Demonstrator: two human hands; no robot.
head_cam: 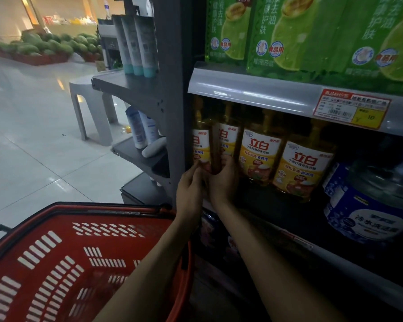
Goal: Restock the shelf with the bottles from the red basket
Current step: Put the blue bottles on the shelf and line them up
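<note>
Several yellow dish-soap bottles with white and yellow labels stand in a row on the dark shelf (295, 212). My left hand (191, 189) grips the base of the leftmost bottle (201, 142) at the shelf's left end. My right hand (223, 180) is curled round the lower part of the second bottle (226, 140). Two more bottles (260, 149) (305, 163) stand to the right, untouched. The red basket (63, 259) sits low at the left, under my left forearm; no bottles show inside it.
Green refill pouches (288, 36) fill the shelf above, with a price tag (351, 109) on its rail. Large blue-labelled jugs (367, 212) stand to the right of the bottles. A grey side rack (140, 89) holds tubes and white bottles. A grey stool (91, 108) and melons (49, 43) lie beyond.
</note>
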